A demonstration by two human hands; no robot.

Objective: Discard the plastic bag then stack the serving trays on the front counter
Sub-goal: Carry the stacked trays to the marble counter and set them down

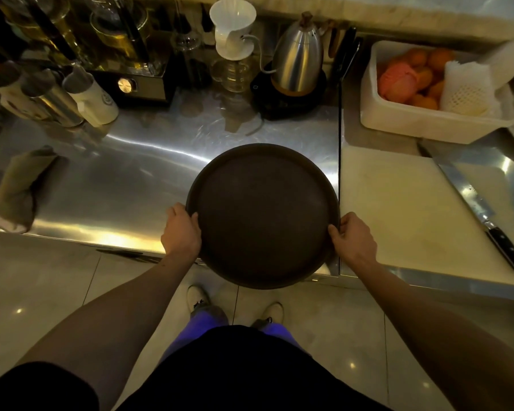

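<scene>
Both hands grip one round dark-brown serving tray (263, 215): left hand (182, 229) curled over the left rim, thumb on top, fingers hidden beneath; right hand (353, 237) closed the same way on the right rim. Opposed grips at the widest part keep the tray level. Tray sits half over the brushed stainless-steel counter (116, 173), near edge overhanging the tiled floor; whether it rests on the steel or is carried just above it, cannot tell. Whether a second tray lies under it, cannot tell either. No plastic bag in view, so the discard step is probably done and the tray stage is on. Just right of the tray, a white cutting board (404, 203) carries a long black-handled kitchen knife (475, 209), blade pointing away. Worth keeping the tray's swing clear of it.
</scene>
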